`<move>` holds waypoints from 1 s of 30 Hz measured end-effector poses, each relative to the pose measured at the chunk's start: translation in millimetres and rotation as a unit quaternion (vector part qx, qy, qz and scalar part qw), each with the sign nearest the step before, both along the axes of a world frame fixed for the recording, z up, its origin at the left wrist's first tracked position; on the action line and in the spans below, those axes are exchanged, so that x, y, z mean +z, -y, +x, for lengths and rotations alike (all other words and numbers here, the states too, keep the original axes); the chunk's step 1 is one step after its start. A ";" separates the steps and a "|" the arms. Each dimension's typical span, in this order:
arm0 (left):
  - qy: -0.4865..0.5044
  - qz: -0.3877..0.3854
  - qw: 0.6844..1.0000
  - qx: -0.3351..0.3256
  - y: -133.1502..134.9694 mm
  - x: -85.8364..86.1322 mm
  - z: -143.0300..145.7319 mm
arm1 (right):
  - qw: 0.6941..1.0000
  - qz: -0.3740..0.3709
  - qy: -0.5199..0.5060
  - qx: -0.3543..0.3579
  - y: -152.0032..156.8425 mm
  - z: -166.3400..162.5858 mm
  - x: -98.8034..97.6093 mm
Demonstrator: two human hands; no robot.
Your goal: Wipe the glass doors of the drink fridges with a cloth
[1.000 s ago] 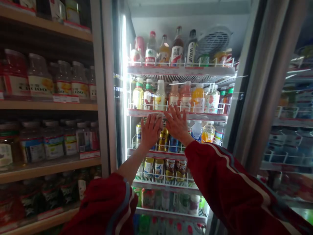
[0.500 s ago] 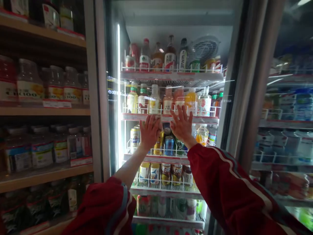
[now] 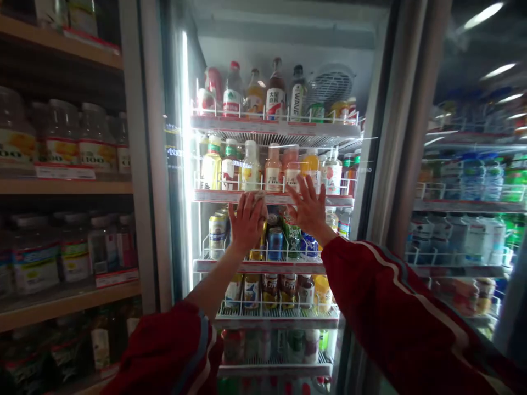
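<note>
Both my hands press flat on the glass door of a lit drinks fridge. My left hand lies open with fingers together, over the cans on the third shelf. My right hand is open with fingers spread, just right of it, at the height of the second shelf rail. Behind the glass stand cans and bottles on white wire shelves. Red sleeves with a white stripe cover my arms; the left sleeve is pushed up to the elbow.
Wooden shelves with plastic jars stand at the left. The fridge's metal frame runs down at the right, beside another glass-door fridge with bottled drinks. A fan grille sits at the top right inside.
Both hands stay flat on the glass in nearly the same pose. The view has shifted right, so the fridge and hands sit further left and more of the right fridge shows.
</note>
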State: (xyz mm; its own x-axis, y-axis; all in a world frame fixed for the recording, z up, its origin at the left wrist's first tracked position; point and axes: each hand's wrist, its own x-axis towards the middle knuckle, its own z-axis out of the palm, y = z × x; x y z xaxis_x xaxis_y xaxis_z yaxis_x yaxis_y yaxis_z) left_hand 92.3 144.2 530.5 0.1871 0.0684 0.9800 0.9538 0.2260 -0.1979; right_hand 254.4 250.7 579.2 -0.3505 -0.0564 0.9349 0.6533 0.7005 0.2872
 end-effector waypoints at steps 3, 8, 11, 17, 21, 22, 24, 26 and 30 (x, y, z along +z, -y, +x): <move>-0.004 -0.011 1.000 -0.002 -3.0 1.2 4.1 | 1.000 -0.005 -0.012 0.004 -4.3 2.9 -1.2; -0.057 -0.029 0.998 -0.002 -13.2 1.6 16.0 | 1.000 -0.004 -0.014 0.011 -4.1 -1.4 -3.2; -0.052 -0.011 0.999 0.009 -12.1 1.4 14.1 | 1.000 -0.005 -0.013 0.009 -8.9 5.2 -1.1; -0.009 0.025 1.000 0.009 -27.9 0.2 41.5 | 0.996 -0.019 -0.086 0.003 -31.2 31.9 3.3; -0.033 -0.030 0.999 0.007 -44.2 -0.6 70.3 | 0.996 -0.017 -0.089 0.013 -36.7 36.7 1.7; -0.038 -0.040 0.998 0.006 -44.2 -0.6 70.6 | 0.996 -0.017 -0.086 0.018 -37.4 37.3 0.8; -0.032 -0.044 0.998 0.007 -38.4 0.0 61.8 | 0.997 -0.015 -0.072 0.031 -38.8 39.2 -1.1; 0.000 -0.025 1.000 0.015 -28.4 1.4 46.4 | 0.997 -0.013 -0.057 0.042 -40.2 41.7 -2.9; 0.084 0.021 0.996 0.028 -16.7 4.2 28.6 | 0.997 -0.008 -0.060 0.050 -41.5 43.9 -4.5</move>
